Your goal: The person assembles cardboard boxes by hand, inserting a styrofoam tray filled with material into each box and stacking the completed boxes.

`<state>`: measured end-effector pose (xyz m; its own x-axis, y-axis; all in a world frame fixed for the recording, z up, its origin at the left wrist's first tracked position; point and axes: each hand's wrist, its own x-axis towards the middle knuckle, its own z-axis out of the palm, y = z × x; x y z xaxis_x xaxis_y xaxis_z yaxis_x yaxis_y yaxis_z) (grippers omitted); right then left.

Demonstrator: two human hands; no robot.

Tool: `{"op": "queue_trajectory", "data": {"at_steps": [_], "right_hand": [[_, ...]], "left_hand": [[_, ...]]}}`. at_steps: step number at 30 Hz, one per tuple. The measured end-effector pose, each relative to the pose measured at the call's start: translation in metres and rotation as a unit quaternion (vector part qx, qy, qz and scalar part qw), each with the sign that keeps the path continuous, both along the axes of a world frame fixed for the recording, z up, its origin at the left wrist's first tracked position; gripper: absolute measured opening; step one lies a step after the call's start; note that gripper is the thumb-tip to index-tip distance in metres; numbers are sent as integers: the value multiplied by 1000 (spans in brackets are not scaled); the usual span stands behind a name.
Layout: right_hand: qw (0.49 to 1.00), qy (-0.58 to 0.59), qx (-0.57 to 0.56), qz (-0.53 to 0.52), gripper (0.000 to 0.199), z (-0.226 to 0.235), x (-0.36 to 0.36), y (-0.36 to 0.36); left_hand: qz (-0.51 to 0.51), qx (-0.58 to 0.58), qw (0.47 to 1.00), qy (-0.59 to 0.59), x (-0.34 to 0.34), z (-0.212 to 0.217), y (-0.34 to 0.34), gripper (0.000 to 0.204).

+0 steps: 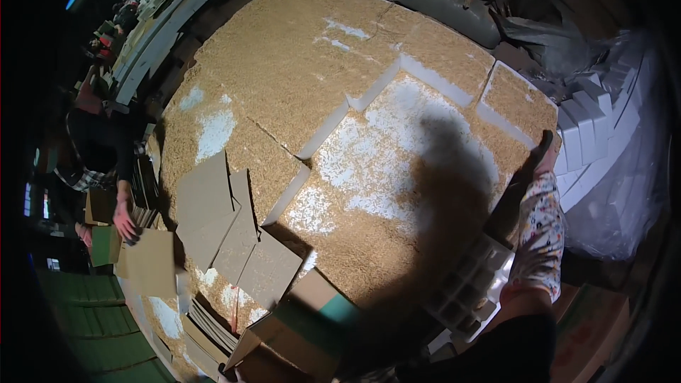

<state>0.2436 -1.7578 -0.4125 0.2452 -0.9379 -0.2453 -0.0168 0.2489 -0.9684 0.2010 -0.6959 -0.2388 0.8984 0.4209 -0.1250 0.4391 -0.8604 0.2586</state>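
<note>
My right hand (545,158), in a white sleeve with coloured spots, grips the near right corner of a white-sided slab (516,103). Brown husk-like flakes cover the slab's top, and its fingers there are dark and partly in shadow. A narrow gap parts it from the neighbouring flake-covered slabs (277,64). In front lies a lower white surface (369,163), strewn with the same flakes and crossed by a dark shadow. My left hand is not in view.
Flat cardboard pieces (213,213) lie at the left, above an opened carton (305,319). A grey compartment tray (468,284) sits by my forearm. White boxes (585,128) under clear plastic stand at right. A co-worker's hand (124,221) touches a cardboard box (150,262).
</note>
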Motion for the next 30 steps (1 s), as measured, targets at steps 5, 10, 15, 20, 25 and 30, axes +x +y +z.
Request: {"op": "queue_trajectory", "data": {"at_steps": [5, 10, 15, 20, 25, 30], "right_hand": [[975, -211, 71, 2, 59, 49, 26, 155], [994, -46, -48, 85, 60, 42, -14, 132], [802, 130, -463, 353, 65, 109, -55, 282], [818, -86, -91, 561, 60, 141, -75, 425], [482, -96, -539, 684, 42, 268, -30, 554], [530, 42, -243, 811, 37, 351, -8, 700]], "left_hand": [[-125, 174, 976, -44, -14, 39, -19, 43], [-162, 121, 973, -108, 23, 21, -13, 35], [70, -122, 985, -98, -7, 19, -31, 55], [-156, -60, 980, -108, 1, 0, -8, 38], [52, -494, 858, -129, 31, -11, -11, 38], [-76, -780, 589, -195, 32, 42, -53, 51]]}}
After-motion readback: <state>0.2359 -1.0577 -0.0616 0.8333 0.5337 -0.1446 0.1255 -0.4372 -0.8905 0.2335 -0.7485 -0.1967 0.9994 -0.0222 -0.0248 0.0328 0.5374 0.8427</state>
